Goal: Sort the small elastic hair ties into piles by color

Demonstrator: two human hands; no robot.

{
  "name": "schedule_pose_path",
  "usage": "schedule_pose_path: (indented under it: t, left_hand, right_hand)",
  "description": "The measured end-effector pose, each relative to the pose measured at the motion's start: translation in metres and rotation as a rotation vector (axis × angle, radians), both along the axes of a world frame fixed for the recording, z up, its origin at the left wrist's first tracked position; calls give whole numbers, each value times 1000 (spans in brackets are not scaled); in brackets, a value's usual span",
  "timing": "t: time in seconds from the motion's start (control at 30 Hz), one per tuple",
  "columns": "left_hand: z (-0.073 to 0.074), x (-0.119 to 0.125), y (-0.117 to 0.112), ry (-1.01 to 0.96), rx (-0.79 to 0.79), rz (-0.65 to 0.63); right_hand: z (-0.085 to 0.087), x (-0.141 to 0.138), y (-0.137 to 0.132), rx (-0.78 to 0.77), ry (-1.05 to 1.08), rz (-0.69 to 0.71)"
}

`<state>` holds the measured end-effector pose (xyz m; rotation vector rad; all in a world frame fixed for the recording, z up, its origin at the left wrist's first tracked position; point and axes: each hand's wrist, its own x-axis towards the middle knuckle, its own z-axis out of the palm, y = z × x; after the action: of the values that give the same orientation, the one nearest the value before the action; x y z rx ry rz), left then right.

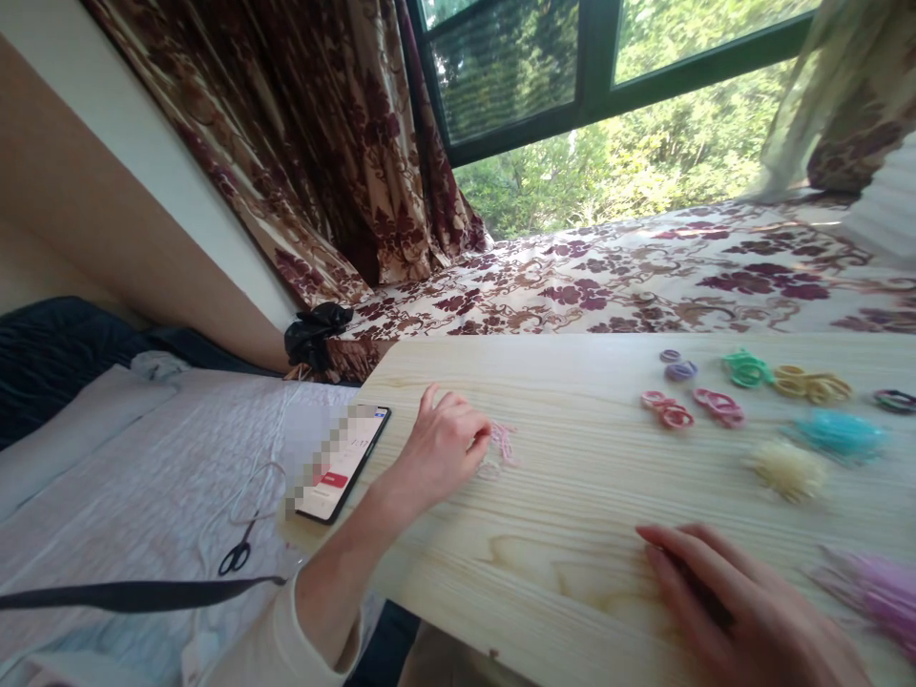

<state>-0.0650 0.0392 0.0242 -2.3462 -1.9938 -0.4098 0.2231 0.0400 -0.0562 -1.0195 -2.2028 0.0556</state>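
My left hand [445, 441] is over the left part of the wooden table [558, 515], thumb and index finger closed in a pinch and the little finger stuck out. What the pinch holds, if anything, is hidden. Right beside its fingertips lie small pink bands [505, 441] and whitish bands [489, 468]. My right hand [744, 601] is low at the right, slightly blurred, with thumb and index fingertip together; I cannot make out anything between them. Near it are a cream bundle of bands [787, 471] and a purple bundle [884, 596].
Along the table's far right sit green hair ties [746, 368], yellow ties [812, 384], pink ties [719, 407], red-pink ties [669, 410], purple ties [679, 370] and a turquoise bundle [841, 434]. A phone [347, 468] lies at the left edge; scissors [236, 556] lie on the bed.
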Motion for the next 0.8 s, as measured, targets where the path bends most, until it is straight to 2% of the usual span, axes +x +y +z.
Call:
schedule_pose_path:
  t: [0.13, 0.33, 0.5, 0.67, 0.8]
  left_hand:
    - [-2, 12, -1, -20, -10, -45]
    - [-9, 52, 2, -40, -44, -188]
    - [-16, 79, 5, -20, -16, -296]
    - [-21, 89, 2, 0, 55, -414]
    - [-23, 91, 0, 7, 122, -459]
  right_hand:
    - [8, -6, -6, -60, 41, -50]
    - [7, -5, -6, 6, 39, -13]
    - [14, -7, -8, -42, 81, -11]
    - [18, -10, -10, -41, 196, -35]
    - [14, -8, -11, -61, 175, -71]
